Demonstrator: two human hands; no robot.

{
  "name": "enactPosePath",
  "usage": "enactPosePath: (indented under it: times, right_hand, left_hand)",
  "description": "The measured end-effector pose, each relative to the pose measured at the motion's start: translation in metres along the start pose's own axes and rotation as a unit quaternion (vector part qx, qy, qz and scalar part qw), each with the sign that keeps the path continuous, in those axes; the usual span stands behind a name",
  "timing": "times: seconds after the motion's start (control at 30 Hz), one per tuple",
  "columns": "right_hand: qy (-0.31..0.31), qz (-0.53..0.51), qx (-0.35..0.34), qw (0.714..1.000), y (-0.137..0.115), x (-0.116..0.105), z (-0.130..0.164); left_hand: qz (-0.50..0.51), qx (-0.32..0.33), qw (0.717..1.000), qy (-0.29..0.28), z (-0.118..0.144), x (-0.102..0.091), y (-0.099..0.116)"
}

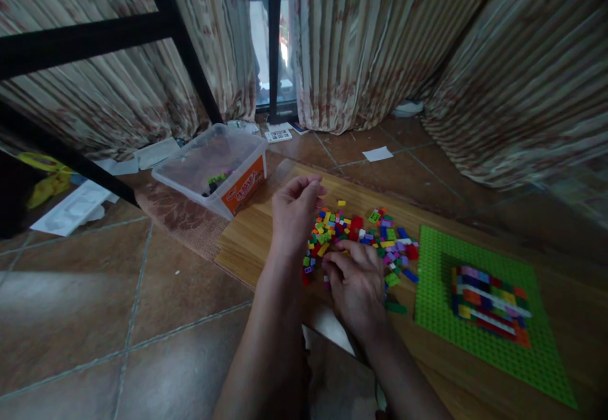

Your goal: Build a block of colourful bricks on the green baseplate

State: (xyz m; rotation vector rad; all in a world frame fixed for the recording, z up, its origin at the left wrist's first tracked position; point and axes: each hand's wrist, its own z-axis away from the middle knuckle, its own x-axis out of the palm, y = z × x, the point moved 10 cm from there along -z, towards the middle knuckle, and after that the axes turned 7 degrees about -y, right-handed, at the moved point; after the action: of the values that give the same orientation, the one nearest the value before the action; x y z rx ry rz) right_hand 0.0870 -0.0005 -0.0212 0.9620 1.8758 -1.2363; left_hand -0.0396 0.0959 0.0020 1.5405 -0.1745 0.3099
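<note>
My left hand [295, 210] is raised over the left side of a pile of small coloured toy bricks [339, 220]. Its thumb and fingers are pinched together, and whatever may be between them is hidden. My right hand [357, 275] is low at the near edge of the pile, fingers curled with the tips among the bricks. I cannot make out what its fingertips hold. To the right, a green baseplate [430, 280] carries a flat block of many-coloured bricks [491, 303] joined together.
The wooden table [259, 214] bears the pile and baseplate. Beyond its left end stands a clear plastic box [190, 176] with an orange label and some bricks inside. A black metal frame [190, 78] rises at left. Papers [377, 154] lie on the tiled floor before long curtains [361, 46].
</note>
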Motion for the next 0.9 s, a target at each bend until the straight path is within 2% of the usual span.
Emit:
enactPosePath:
  times: [0.23,0.33,0.47,0.6,0.73,0.83,0.9]
  right_hand:
    - [-0.063,0.0,0.035,0.997,-0.002,0.014,-0.006]
    - [-0.06,-0.018,0.037,0.997,-0.004,0.012,-0.008]
    - [-0.02,-0.092,0.038,0.995,0.002,-0.011,-0.004]
    - [0.026,-0.16,0.059,0.985,0.021,-0.044,0.008]
    - [0.08,-0.192,0.079,0.975,0.045,-0.078,0.024]
    - [0.108,-0.184,0.113,0.97,0.072,-0.1,0.042]
    - [0.131,-0.167,0.149,0.966,0.098,-0.117,0.059]
  left_hand:
    - [0.001,-0.009,1.0,0.014,-0.002,-0.003,0.001]
    - [-0.002,-0.014,1.0,0.018,-0.003,-0.003,0.001]
    - [-0.017,-0.01,1.0,0.021,-0.004,-0.002,0.001]
    - [-0.029,-0.007,0.999,0.009,-0.005,0.004,-0.002]
    - [-0.047,-0.009,0.999,-0.01,0.0,0.024,-0.008]
    - [-0.057,-0.017,0.997,-0.051,0.011,0.057,-0.017]
    - [-0.078,-0.029,0.991,-0.102,0.023,0.085,-0.029]
